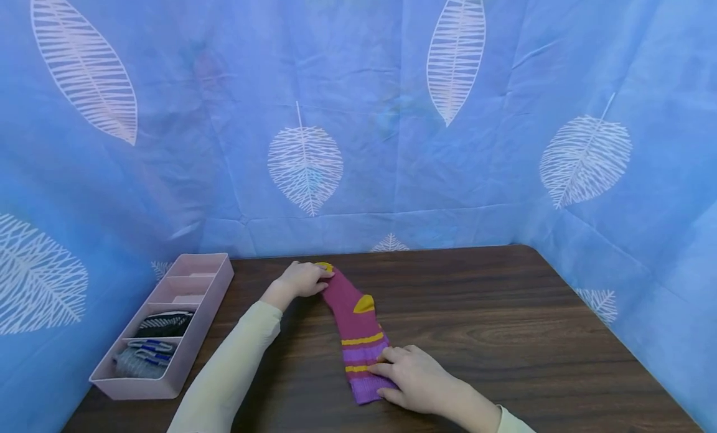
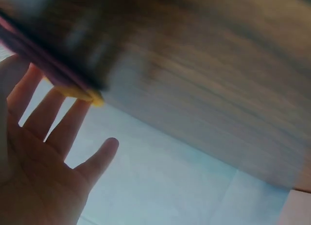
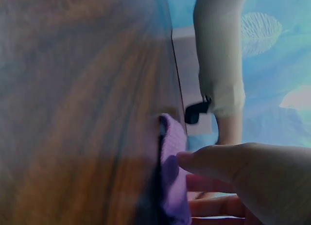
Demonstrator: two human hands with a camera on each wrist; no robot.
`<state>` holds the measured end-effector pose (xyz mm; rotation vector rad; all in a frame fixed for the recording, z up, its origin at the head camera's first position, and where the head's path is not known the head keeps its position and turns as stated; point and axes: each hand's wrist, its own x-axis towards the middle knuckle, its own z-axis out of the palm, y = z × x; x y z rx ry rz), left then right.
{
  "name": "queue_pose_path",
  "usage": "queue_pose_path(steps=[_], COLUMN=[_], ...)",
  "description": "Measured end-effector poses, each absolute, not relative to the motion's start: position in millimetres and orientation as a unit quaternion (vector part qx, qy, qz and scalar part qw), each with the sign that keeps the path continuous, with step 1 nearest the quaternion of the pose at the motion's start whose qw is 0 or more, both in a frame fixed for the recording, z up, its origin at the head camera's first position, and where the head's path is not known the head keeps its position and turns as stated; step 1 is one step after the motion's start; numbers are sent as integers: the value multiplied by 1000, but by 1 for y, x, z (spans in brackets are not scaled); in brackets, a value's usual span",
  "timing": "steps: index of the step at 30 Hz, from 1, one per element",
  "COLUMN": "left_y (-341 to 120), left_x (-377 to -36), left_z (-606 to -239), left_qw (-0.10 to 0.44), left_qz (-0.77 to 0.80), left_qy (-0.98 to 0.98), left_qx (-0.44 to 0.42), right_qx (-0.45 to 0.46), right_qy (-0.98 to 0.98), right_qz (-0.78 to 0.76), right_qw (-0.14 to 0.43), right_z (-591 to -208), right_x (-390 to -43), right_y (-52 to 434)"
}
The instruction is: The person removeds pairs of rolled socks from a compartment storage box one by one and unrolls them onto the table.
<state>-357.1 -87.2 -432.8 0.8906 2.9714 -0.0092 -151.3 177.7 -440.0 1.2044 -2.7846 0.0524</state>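
Well, near a tray (image 1: 193, 344) of bundles (image 1: 165, 325) on the bench (image 1: 476, 308), touching a sock (image 1: 351, 318) with unclenched fingers (image 1: 382, 369) of left hand (image 1: 302, 279) and right hand (image 1: 419, 381), partly hiding toe (image 1: 325, 266) and cuff (image 1: 365, 389)

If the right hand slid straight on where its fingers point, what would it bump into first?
The striped sock: the right hand's fingers touch it. Past that, over the table, probably the left arm's pale sleeve, though its height is unclear.
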Motion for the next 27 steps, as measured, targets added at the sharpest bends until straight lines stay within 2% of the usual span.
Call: queue_pose_path(steps=[4, 9, 15, 27], left_y=[-94, -102, -110, -114], left_x=[-350, -337, -308, -236], left_z=[-432, -434, -434, -428], left_qw=[29, 30, 31, 7], left_qz=[-8, -2, 31, 28], left_qy=[962, 964, 967, 960], left_qx=[270, 264, 249, 279], right_qx=[367, 333, 292, 220], right_qy=[-928, -938, -949, -974], right_qz=[1, -6, -14, 10], right_qw=[62, 100, 120, 52], right_z=[-438, -441, -443, -435], right_x=[-156, -164, -179, -219], right_y=[182, 193, 213, 235])
